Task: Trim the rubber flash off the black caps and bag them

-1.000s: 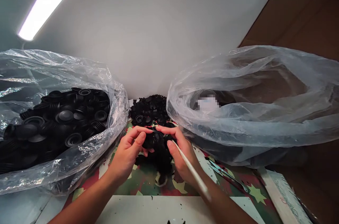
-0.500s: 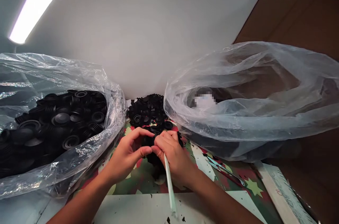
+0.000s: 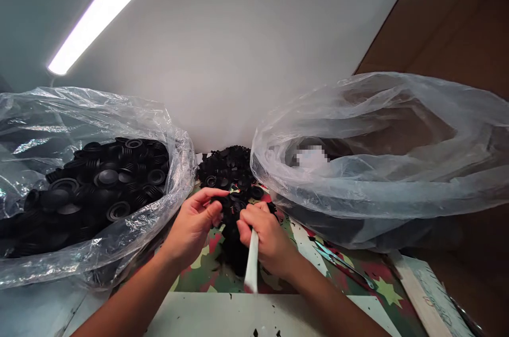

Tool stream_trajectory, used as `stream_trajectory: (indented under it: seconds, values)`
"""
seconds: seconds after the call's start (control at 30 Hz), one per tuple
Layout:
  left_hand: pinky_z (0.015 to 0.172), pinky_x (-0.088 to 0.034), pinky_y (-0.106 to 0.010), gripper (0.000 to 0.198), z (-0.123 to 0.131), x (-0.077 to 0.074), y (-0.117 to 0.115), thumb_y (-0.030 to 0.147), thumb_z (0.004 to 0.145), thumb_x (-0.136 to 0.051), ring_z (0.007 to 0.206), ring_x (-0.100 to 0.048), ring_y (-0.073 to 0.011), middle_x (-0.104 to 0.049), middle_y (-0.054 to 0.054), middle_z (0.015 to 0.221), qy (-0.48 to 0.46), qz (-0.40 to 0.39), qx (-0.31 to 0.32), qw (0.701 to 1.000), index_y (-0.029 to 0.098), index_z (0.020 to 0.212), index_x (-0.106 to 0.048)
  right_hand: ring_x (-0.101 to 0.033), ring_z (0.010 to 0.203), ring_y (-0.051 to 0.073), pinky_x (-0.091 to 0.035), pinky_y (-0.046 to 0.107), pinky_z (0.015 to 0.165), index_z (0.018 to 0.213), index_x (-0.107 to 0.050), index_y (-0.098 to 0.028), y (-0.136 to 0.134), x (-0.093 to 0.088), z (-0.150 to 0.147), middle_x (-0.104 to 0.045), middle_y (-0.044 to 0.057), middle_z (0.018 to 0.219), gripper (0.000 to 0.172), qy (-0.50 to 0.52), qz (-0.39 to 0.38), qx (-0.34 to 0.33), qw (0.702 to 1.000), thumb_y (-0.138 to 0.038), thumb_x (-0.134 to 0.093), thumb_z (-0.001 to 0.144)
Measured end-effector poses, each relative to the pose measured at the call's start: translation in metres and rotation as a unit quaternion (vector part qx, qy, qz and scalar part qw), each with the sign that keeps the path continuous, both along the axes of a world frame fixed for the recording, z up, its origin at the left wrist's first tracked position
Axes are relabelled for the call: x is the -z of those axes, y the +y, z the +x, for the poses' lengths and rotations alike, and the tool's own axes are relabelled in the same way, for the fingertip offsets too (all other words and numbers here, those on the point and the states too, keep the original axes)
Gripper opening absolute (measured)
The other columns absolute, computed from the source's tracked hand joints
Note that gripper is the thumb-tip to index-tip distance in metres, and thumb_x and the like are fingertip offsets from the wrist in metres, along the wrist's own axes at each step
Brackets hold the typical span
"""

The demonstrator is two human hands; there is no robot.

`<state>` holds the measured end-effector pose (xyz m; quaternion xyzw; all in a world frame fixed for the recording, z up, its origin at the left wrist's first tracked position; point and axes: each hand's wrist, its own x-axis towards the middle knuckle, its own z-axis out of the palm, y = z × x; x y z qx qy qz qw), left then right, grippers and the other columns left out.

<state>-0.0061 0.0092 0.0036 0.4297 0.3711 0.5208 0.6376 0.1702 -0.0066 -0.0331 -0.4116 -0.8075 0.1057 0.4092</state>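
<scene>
Fingertips of left hand [image 3: 194,229] pinch black part [image 3: 229,216] (right hand [image 3: 267,240] clasps white stick [image 3: 252,265]).

The table [image 3: 222,321] bears a star cloth [image 3: 201,273]. Around its black parts pile [image 3: 228,167]: 1 left bag [image 3: 99,114], 1 right bag [image 3: 377,130], and scissors [image 3: 338,260] to the right.

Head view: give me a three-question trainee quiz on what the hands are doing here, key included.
1. What does the right hand grip? A. scissors B. a white stick C. a bag edge
2. True or false: the left hand pinches the black rubber part between the two hands.
3. Fill in: the clear bag heaped with black rubber caps lies on the person's ___ side.
Key: 1 B; 2 true; 3 left.
</scene>
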Motion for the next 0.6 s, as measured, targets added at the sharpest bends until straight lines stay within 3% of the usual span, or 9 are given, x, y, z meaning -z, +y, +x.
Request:
stream_trajectory:
  seconds: [0.07, 0.13, 0.23, 0.33, 0.47, 0.6]
  values:
    - [0.064, -0.048, -0.021, 0.054, -0.004, 0.002, 0.002, 0.039, 0.054, -0.098, 0.066, -0.059, -0.0109, -0.069, -0.002, 0.075, 0.046, -0.033, 0.081, 0.995, 0.018, 0.099, -0.078, -0.048, 0.063, 0.015, -0.037, 0.030, 0.066, 0.065, -0.036, -0.023, 0.004, 0.000, 0.005, -0.049, -0.003, 0.063, 0.033, 0.003, -0.037, 0.025, 0.999, -0.018, -0.036, 0.098]
    - [0.061, -0.046, -0.023, 0.053, -0.008, 0.004, 0.004, 0.044, 0.060, -0.094, 0.062, -0.058, -0.0127, -0.067, -0.001, 0.067, 0.089, -0.047, 0.107, 0.989, 0.016, 0.101, -0.077, -0.057, 0.073, 0.018, -0.042, 0.033, 0.074, 0.076, -0.049, -0.024, 0.006, 0.000, 0.009, -0.060, 0.000, 0.074, 0.032, 0.020, -0.041, 0.048, 0.998, -0.021, -0.032, 0.102]
    - [0.055, -0.040, -0.024, 0.042, -0.009, 0.006, 0.008, 0.054, 0.069, -0.085, 0.056, -0.049, -0.0114, -0.059, 0.001, 0.063, 0.157, 0.005, 0.061, 0.986, 0.016, 0.082, -0.076, -0.063, 0.101, 0.022, -0.046, 0.040, 0.092, 0.108, -0.057, -0.025, 0.004, 0.000, 0.009, -0.069, 0.006, 0.106, 0.025, 0.083, -0.028, 0.094, 0.992, -0.024, -0.032, 0.104]
    - [0.063, -0.044, -0.025, 0.037, -0.006, 0.006, 0.006, 0.053, 0.073, -0.080, 0.067, -0.052, -0.0139, -0.061, -0.001, 0.076, 0.206, 0.086, 0.017, 0.975, 0.016, 0.073, -0.075, -0.059, 0.119, 0.025, -0.047, 0.043, 0.101, 0.127, -0.052, -0.027, -0.005, 0.002, 0.003, -0.065, 0.008, 0.126, 0.027, 0.118, -0.052, 0.073, 0.989, -0.027, -0.038, 0.103]
    - [0.062, -0.046, -0.024, 0.029, -0.001, 0.002, -0.001, 0.047, 0.083, -0.073, 0.069, -0.054, -0.0146, -0.060, -0.001, 0.080, 0.185, 0.119, -0.016, 0.975, 0.022, 0.097, -0.078, -0.059, 0.121, 0.026, -0.053, 0.043, 0.099, 0.133, -0.044, -0.023, -0.015, 0.006, -0.010, -0.060, 0.013, 0.130, 0.034, 0.112, -0.107, 0.012, 0.988, -0.026, -0.049, 0.099]
    - [0.065, -0.051, -0.025, 0.019, -0.005, 0.000, -0.002, 0.040, 0.082, -0.076, 0.079, -0.059, -0.0179, -0.063, -0.006, 0.094, 0.240, 0.201, -0.022, 0.949, 0.025, 0.091, -0.083, -0.061, 0.112, 0.027, -0.056, 0.043, 0.088, 0.125, -0.047, -0.020, -0.015, 0.007, -0.017, -0.064, 0.014, 0.119, 0.031, 0.088, -0.110, 0.042, 0.989, -0.016, -0.047, 0.094]
